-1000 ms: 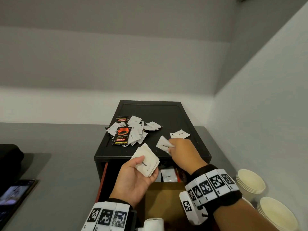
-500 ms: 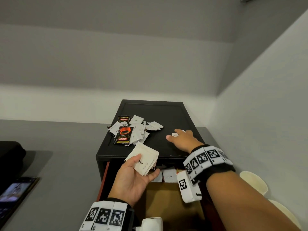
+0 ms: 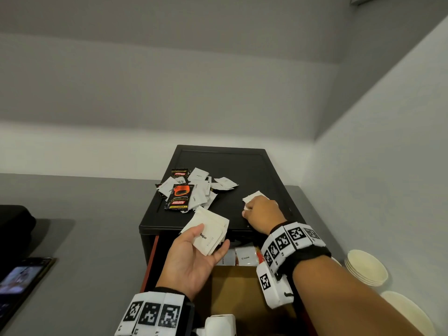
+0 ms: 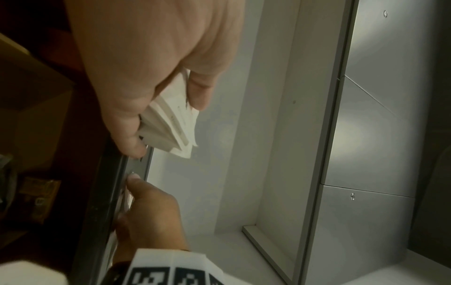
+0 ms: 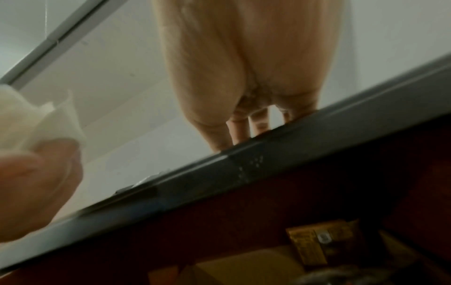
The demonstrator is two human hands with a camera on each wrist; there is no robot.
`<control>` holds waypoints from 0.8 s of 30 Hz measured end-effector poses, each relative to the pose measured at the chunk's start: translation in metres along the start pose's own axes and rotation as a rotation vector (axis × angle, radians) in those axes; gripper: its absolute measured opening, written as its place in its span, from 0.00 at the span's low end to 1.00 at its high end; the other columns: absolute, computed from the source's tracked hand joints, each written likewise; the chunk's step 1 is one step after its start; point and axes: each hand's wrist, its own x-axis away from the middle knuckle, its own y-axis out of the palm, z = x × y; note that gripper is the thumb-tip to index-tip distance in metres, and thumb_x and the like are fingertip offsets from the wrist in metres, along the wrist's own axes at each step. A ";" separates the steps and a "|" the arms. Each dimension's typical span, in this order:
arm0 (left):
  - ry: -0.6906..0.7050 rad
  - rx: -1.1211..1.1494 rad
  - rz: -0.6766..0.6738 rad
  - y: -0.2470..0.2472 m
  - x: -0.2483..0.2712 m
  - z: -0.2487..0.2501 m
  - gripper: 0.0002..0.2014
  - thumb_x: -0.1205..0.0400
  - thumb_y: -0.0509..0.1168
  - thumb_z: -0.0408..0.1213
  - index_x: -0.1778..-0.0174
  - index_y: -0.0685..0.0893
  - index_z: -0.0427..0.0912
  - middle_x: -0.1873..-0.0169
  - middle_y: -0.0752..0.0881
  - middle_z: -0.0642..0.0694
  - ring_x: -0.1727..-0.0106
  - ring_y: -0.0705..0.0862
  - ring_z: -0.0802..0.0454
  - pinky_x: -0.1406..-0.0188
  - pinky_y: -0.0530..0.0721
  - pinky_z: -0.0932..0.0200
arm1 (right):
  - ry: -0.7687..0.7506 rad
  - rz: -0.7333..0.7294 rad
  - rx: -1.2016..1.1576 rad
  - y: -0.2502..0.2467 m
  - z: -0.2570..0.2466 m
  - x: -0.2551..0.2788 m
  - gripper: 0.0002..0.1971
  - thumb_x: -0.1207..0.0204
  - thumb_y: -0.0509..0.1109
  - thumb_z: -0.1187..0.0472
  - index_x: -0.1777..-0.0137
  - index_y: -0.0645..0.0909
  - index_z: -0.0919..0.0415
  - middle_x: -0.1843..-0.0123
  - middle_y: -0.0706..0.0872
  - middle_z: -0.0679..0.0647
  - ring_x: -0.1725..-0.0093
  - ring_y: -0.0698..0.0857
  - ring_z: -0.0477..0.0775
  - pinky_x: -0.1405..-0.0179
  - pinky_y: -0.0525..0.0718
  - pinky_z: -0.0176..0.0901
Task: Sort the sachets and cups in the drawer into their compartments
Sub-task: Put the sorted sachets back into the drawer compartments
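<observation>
My left hand [image 3: 194, 255] is palm up in front of the black box [image 3: 225, 166], holding a stack of white sugar sachets [image 3: 208, 231] under the thumb; the same sugar sachets [image 4: 171, 123] show in the left wrist view. My right hand [image 3: 261, 214] lies on the box top at its right side. Its fingers curl over a couple of white sachets [image 3: 254, 196]. A loose pile of white sachets [image 3: 201, 190] and black Kopiko coffee sachets [image 3: 179, 197] sits on the left of the box top. Below, the open drawer [image 3: 151, 258] shows cream sachets [image 3: 245, 257] and a brown compartment [image 3: 232, 287].
Two stacks of pale paper cups [image 3: 366, 267] stand on the grey counter at the right, against the wall. A phone [image 3: 21, 282] and a black object [image 3: 14, 221] lie at the left. The box sits in the corner, with walls behind and to the right.
My right hand carried a white sachet from near the left hand to the sachet at the right of the box top, and now curls over both. The left hand has barely moved.
</observation>
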 end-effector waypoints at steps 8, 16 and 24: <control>-0.018 -0.018 -0.003 0.004 0.002 -0.003 0.06 0.16 0.57 0.29 0.48 0.79 0.37 0.51 0.85 0.33 0.49 0.83 0.36 0.44 0.77 0.35 | 0.007 0.090 -0.280 0.001 0.001 0.011 0.12 0.21 0.63 0.70 0.47 0.88 0.66 0.42 0.88 0.60 0.41 0.85 0.57 0.39 0.81 0.40; -0.004 -0.001 -0.001 -0.002 0.004 0.002 0.06 0.17 0.58 0.28 0.47 0.79 0.37 0.50 0.85 0.33 0.48 0.83 0.36 0.46 0.78 0.35 | 0.061 0.272 -0.464 0.000 0.011 0.009 0.19 0.22 0.66 0.62 0.31 0.78 0.59 0.31 0.79 0.59 0.33 0.77 0.58 0.38 0.74 0.42; -0.016 -0.013 -0.006 -0.002 0.005 -0.002 0.07 0.17 0.57 0.28 0.48 0.79 0.37 0.50 0.85 0.33 0.49 0.83 0.36 0.43 0.77 0.35 | -0.029 -0.094 -0.118 0.007 0.005 0.001 0.34 0.22 0.64 0.43 0.19 0.60 0.54 0.20 0.65 0.56 0.21 0.64 0.62 0.24 0.66 0.54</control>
